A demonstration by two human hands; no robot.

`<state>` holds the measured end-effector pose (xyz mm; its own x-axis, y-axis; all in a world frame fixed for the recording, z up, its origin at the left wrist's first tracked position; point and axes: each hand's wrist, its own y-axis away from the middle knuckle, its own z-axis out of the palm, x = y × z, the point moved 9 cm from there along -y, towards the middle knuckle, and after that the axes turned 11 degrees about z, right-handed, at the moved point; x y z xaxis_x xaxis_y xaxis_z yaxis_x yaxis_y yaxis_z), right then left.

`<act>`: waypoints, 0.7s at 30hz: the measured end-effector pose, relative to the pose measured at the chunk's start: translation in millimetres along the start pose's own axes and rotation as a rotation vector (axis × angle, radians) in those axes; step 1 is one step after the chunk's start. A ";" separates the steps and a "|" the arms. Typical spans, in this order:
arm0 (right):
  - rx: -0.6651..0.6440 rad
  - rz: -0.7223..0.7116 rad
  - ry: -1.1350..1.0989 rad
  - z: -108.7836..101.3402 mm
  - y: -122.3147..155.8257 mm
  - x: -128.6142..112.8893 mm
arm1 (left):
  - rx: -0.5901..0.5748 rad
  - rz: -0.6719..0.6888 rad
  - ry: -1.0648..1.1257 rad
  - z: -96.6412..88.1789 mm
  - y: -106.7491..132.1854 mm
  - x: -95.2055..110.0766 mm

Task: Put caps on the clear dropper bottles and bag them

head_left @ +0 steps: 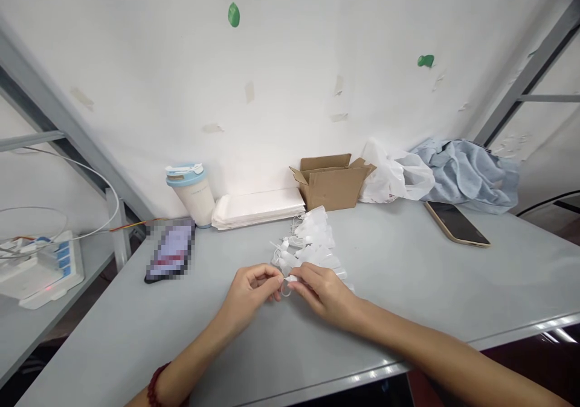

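Note:
My left hand (pixel 250 291) and my right hand (pixel 322 291) meet at the middle of the grey table (pixel 408 286). Both pinch one small white plastic piece with a thin clear loop (pixel 287 284) between their fingertips. Just behind the hands lies a pile of small white and clear plastic parts with thin cords (pixel 308 241). A dark red bead bracelet (pixel 154 386) sits on my left wrist.
At the back stand a lidded cup (pixel 191 194), a stack of white trays (pixel 258 208), an open cardboard box (pixel 333 180), a white plastic bag (pixel 394 174) and blue cloth (pixel 466 171). A phone (pixel 457 223) lies right, another phone (pixel 171 250) left. A power strip (pixel 43 268) sits on the side shelf.

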<state>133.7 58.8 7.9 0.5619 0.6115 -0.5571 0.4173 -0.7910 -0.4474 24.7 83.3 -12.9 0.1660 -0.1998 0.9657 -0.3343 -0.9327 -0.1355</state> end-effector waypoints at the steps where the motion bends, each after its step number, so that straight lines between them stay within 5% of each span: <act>1: 0.022 -0.011 -0.013 -2.4 -0.7 -1.4 | -0.006 0.003 0.005 -2.2 -2.0 1.4; 4: 0.077 -0.015 -0.005 -9.5 -3.6 -2.7 | 0.053 0.012 0.035 -21.5 -9.7 2.9; 12: 0.007 -0.040 0.335 -5.9 -8.9 -1.3 | 0.508 -0.080 0.149 -114.3 -19.0 -30.4; 17: -0.057 -0.036 0.472 4.7 -6.6 3.3 | 0.547 -0.135 0.127 -128.7 -23.3 -52.8; 21: -0.070 -0.025 0.500 7.2 -6.1 7.3 | 0.707 -0.125 -0.011 -142.9 -18.9 -58.3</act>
<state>130.2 68.2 1.6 0.8173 0.5599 -0.1361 0.4723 -0.7863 -0.3984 -111.2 155.5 -34.9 0.1745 -0.0788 0.9815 0.3683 -0.9192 -0.1392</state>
